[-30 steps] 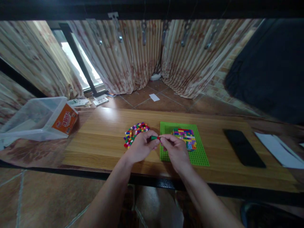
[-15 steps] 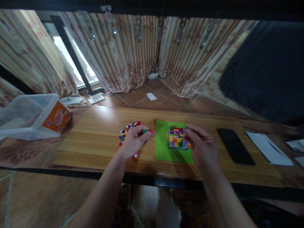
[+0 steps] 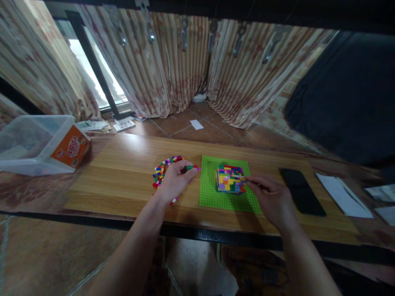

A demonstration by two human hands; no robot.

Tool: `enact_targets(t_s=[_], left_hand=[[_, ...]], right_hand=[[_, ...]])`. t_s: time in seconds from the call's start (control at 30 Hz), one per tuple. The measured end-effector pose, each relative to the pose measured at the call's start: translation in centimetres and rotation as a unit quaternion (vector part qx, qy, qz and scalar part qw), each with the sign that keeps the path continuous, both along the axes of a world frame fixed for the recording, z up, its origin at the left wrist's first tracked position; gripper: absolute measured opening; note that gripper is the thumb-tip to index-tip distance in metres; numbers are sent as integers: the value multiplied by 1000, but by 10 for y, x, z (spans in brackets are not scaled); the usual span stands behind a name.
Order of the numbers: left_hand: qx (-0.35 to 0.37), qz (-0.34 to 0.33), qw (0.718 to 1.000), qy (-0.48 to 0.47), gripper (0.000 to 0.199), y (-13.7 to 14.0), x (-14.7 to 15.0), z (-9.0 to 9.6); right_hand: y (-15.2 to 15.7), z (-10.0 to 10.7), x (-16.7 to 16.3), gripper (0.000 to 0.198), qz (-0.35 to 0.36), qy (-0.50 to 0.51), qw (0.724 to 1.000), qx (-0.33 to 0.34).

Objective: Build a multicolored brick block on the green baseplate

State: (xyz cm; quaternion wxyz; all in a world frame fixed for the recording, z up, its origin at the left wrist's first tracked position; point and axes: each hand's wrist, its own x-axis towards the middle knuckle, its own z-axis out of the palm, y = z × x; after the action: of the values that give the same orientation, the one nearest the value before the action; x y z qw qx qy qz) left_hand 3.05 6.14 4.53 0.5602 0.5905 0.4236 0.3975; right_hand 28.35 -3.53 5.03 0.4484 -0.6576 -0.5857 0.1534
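Note:
My left hand (image 3: 176,177) is closed in a pinch on a few small toy bricks (image 3: 193,167), green, red and pink, which stick out past the thumb and forefinger. It hovers over the right side of a pile of loose toy bricks (image 3: 159,174) and hides part of it. A multicoloured block of toy bricks (image 3: 231,179) stands on a green baseplate (image 3: 208,197). My right hand (image 3: 273,197) has its thumb and forefinger pressed together at the block's right edge. Whatever sits between those fingertips is too small to make out.
A black phone (image 3: 301,191) and white paper with a pen (image 3: 344,195) lie to the right. At the far left stands a clear plastic bin (image 3: 37,144) with an orange label. The wooden board (image 3: 101,181) ends at a dark front edge.
My right hand has moved down and to the right, from the block's far right corner to its right edge, uncovering more of the top. My left hand keeps its pinch, nearly still.

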Motion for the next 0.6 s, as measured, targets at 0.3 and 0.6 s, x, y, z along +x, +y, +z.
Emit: enact_targets(t_s=[0.3,0.6], left_hand=[[1,15,1000,-4,22,1,1,3],[-4,30,999,-20,23,1,1,2]], right_hand=[[-6,-7,12,23,-35,-22,997,-70],[-6,-12,12,19,-1,-4,999,-54]])
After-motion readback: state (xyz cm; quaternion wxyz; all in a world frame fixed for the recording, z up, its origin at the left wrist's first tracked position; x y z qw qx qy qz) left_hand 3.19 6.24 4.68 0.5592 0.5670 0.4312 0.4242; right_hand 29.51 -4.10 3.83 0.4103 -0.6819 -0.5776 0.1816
